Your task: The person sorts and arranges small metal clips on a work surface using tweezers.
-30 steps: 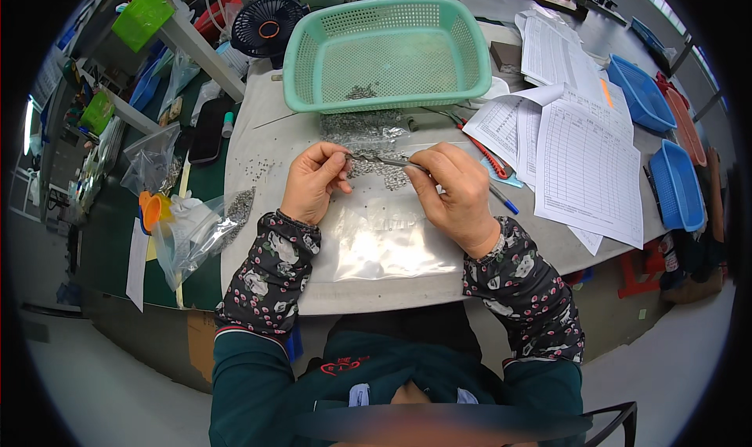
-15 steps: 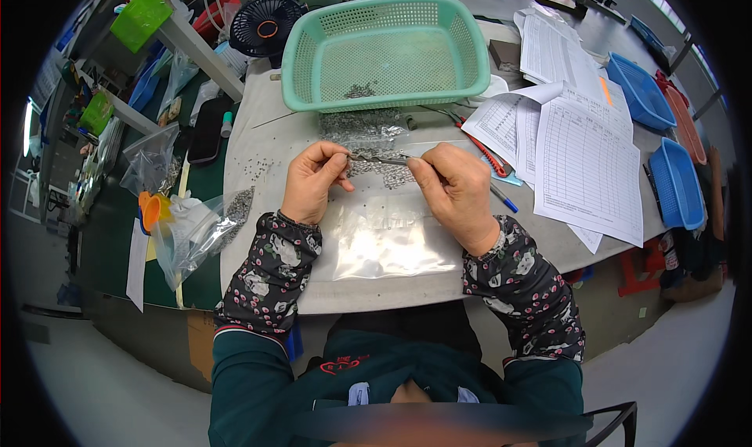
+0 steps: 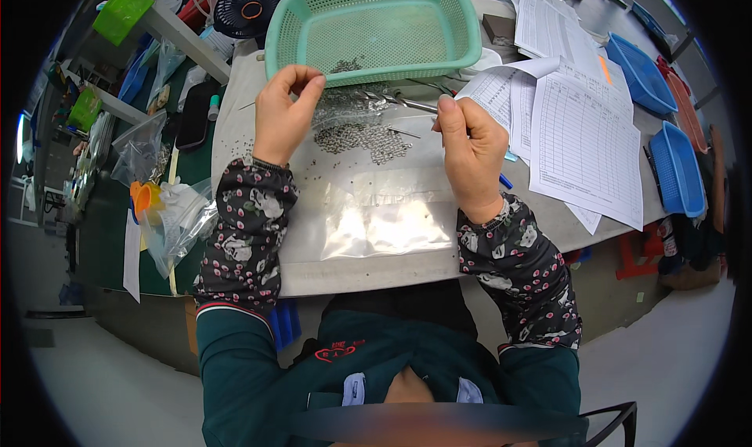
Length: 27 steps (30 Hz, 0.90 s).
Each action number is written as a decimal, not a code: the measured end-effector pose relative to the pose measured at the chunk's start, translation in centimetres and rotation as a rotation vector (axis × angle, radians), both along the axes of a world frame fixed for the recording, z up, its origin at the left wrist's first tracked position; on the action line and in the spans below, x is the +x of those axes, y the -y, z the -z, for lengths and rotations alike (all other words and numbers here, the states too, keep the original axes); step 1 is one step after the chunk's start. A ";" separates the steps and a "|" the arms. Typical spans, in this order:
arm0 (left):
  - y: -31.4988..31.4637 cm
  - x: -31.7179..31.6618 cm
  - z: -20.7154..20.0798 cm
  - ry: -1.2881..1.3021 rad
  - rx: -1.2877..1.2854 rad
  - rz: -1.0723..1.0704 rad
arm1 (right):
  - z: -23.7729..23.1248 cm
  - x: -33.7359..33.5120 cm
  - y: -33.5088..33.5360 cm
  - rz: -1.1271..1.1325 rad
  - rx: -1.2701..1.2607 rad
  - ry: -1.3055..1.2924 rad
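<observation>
My right hand point(image 3: 473, 153) is closed around a slim metal tool that looks like tweezers point(image 3: 419, 104). Its tip points left, over a clear bag of small metal parts point(image 3: 333, 108). My left hand point(image 3: 283, 112) is raised by the front rim of the green mesh basket point(image 3: 376, 73). Thumb and forefinger are pinched together there; anything between them is too small to make out. Between my hands, small metal parts point(image 3: 356, 140) lie loosely spread, with a thin metal rod point(image 3: 403, 132) beside them. Closer to me a clear plastic bag point(image 3: 384, 224) lies flat and shiny.
A dark fan point(image 3: 249, 10) stands left of the basket. Paper forms point(image 3: 583, 145) cover the table's right side, with blue baskets point(image 3: 677, 169) beyond. On the left are a phone point(image 3: 196, 118), a glue stick point(image 3: 214, 108), plastic bags point(image 3: 184, 231) and an orange cup point(image 3: 146, 202).
My left hand has moved up and left, toward the basket. My right hand has lifted the tool's tip off the loose parts. The whole view has shifted slightly.
</observation>
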<state>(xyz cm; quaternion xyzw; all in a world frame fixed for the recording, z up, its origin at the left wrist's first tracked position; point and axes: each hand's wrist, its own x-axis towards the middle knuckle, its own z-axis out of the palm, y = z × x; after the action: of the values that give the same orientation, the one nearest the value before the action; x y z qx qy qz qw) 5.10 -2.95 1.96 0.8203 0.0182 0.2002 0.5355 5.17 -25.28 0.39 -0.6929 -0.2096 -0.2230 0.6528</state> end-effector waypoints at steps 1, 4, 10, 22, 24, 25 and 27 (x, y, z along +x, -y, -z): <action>-0.2 1.0 -0.6 0.116 0.255 -0.072 | -0.1 -0.1 0.0 -0.003 0.000 -0.003; -1.1 3.2 -0.6 0.244 0.573 -0.181 | 0.0 -0.2 0.0 -0.008 0.012 0.006; 2.7 -0.5 0.5 0.130 0.512 -0.124 | 0.2 0.0 1.3 -0.028 -0.012 -0.007; 5.1 -5.4 3.8 -0.188 0.587 0.180 | 0.3 -0.9 0.9 -0.038 -0.017 0.008; 5.2 -5.4 3.8 -0.204 0.609 0.157 | 0.4 -0.9 0.8 -0.037 -0.031 0.021; 5.2 -5.4 3.9 -0.204 0.609 0.156 | 0.4 -1.0 0.8 -0.038 -0.031 0.022; 5.2 -5.4 4.2 -0.143 0.580 0.178 | 0.4 -1.1 0.6 -0.031 -0.045 0.030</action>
<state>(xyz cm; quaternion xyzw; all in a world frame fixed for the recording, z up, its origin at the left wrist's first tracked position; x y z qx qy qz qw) -0.35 -8.13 -2.22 0.9492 -0.0739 0.0913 0.2919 4.09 -25.92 0.00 -0.7006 -0.2350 -0.2187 0.6372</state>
